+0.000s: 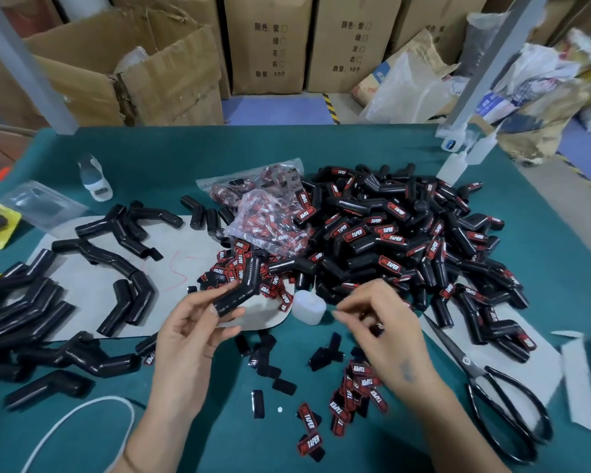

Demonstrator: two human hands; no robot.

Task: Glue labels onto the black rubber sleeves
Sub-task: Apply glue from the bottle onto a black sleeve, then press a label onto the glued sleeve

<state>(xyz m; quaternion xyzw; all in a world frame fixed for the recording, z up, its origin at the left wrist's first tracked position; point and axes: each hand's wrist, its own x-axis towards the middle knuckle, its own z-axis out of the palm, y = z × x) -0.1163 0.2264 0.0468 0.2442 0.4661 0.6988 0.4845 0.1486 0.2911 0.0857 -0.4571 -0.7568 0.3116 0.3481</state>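
Your left hand (185, 331) pinches one bent black rubber sleeve (239, 288) at centre frame, just above the counter (321, 148). Your right hand (386, 327), blurred, has its fingers curled; you cannot tell whether they hold anything. One small white glue bottle (308, 307) stands between both hands. About a dozen loose labels (352, 390) lie lower centre. One big heap of labelled sleeves (406, 233) fills the right; roughly twenty bare sleeves (82, 302) spread left. One pair of scissors (492, 387) lies lower right.
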